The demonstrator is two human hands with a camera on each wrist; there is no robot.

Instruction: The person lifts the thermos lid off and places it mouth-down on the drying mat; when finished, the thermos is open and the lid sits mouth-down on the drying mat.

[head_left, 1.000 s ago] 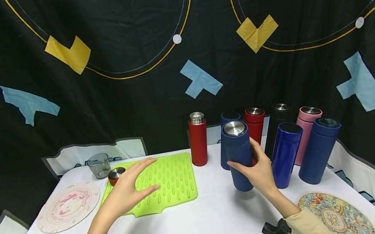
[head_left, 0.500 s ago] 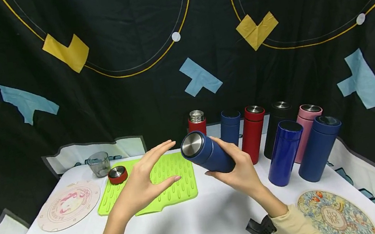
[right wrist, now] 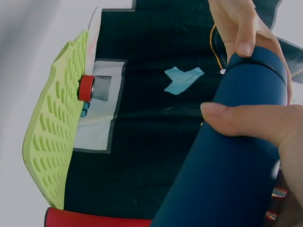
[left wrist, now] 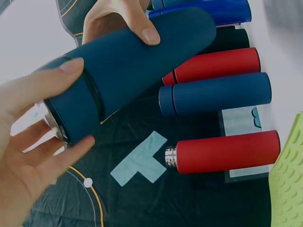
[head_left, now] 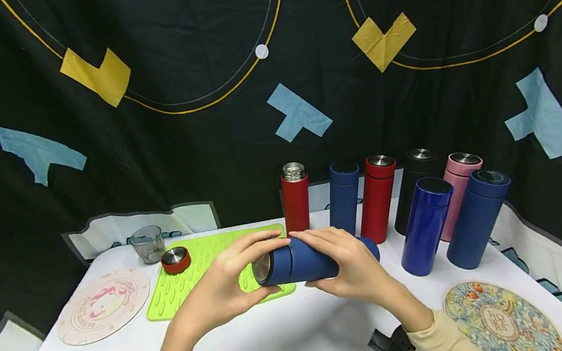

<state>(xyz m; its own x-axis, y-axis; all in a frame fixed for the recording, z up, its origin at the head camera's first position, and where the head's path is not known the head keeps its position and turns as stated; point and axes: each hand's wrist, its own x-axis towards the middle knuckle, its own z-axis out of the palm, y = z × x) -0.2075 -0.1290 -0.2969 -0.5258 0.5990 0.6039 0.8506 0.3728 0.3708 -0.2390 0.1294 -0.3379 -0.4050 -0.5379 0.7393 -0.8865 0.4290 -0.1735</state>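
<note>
A dark blue vacuum flask (head_left: 306, 263) is held almost level above the table, its silver-topped lid (head_left: 279, 266) pointing left. My right hand (head_left: 353, 264) grips the body, thumb below and fingers over the top. At the other end my left hand (head_left: 221, 286) has its fingers and thumb around the lid. In the left wrist view, the left thumb presses one side of the lid (left wrist: 71, 111) and a fingertip the opposite side. The lid sits on the flask, with a dark seam ring between them.
Behind stand an uncapped red flask (head_left: 296, 200) and several capped flasks, including a glossy blue one (head_left: 426, 230). A red lid (head_left: 176, 261) lies on a green mat (head_left: 169, 299) near a glass cup (head_left: 147, 245). Round coasters, pink (head_left: 102, 308) and floral (head_left: 500, 318), flank the table.
My right hand has lifted the blue flask, brought it left and tipped it from upright to level. My left hand has moved right and closed around its lid.
</note>
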